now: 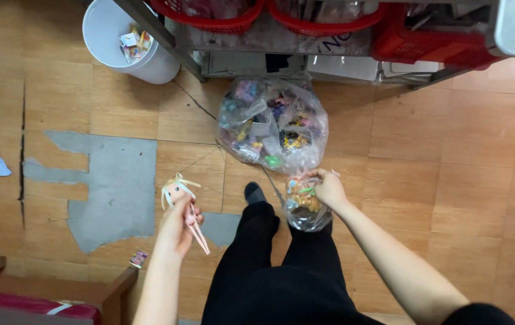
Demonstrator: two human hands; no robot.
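Fingers (180, 212) grip a doll (180, 201); right hand (329, 188) holds a small bag (304, 207).

Head camera looking steeply down from a seated person's eye level

The single view is facing almost straight down at the wooden floor (450, 168), with the wearer's own black-trousered legs (281, 265) running up from the bottom edge. It is sitting close to the left hand (176, 225) and right hand (329, 188), both reaching in from below. The top edge is taking in a white bin (110, 45) and red baskets (426, 42) on a low rack, farther off. No second view is sharing the scene.
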